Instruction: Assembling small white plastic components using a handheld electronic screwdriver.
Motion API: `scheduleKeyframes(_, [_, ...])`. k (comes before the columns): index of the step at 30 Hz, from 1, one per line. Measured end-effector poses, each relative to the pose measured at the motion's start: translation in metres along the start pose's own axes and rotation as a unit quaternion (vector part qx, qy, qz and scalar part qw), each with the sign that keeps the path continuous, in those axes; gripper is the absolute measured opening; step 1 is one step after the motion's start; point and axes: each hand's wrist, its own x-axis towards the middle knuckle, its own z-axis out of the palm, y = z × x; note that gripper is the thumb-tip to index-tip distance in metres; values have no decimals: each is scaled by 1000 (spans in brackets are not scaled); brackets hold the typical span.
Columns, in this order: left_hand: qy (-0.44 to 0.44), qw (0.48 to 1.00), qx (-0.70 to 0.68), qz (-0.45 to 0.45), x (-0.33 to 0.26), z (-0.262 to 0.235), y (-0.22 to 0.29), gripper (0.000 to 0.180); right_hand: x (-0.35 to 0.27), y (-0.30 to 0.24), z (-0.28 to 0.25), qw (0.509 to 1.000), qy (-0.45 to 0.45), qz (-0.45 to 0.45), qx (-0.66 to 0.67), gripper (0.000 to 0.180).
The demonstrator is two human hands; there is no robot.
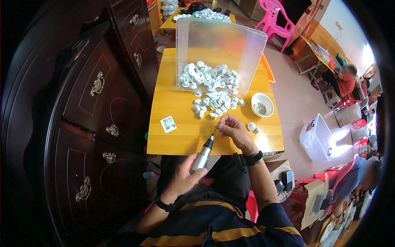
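My left hand [184, 178] is wrapped round a silver and black electric screwdriver [201, 159], its bit tilted up toward the table's near edge. Close to the bit's tip, the thumb and fingers of my right hand [233, 130] are pinched together; whatever they hold is too small to make out. Just beyond lies a loose pile of white plastic disc-shaped parts [218, 101]. More of them fill the bottom of a clear plastic bin [220, 43] tipped on its side. Right of my right hand sit a couple of white parts [252, 127]. A white bowl [269, 100] contains small metal pieces [261, 108].
The yellow table [164, 99] carries a printed white card [168, 124] at left. Dark wooden drawers [90, 86] rise on the left. An orange tray edge [267, 69] shows behind the bin. On the right floor stands a clear tub [316, 140]; other people sit beyond.
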Motion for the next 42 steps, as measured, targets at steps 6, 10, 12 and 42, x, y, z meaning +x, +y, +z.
scheduleKeyframes(6, [2,1000,-3,13,1,0,-5,58,1,2,0,1000,9,-2,14,7])
scheduleKeyframes(10, [-8,1000,-3,7,0,0,-2,58,2,6,-7,999,-13,19,45,8])
scheduleKeyframes(12, [-14,1000,-11,-2,0,0,-2,59,3,9,-10,997,-33,28,71,9])
scheduleKeyframes(42, [66,985,114,115,2,0,-6,60,5,17,26,969,37,37,240,9])
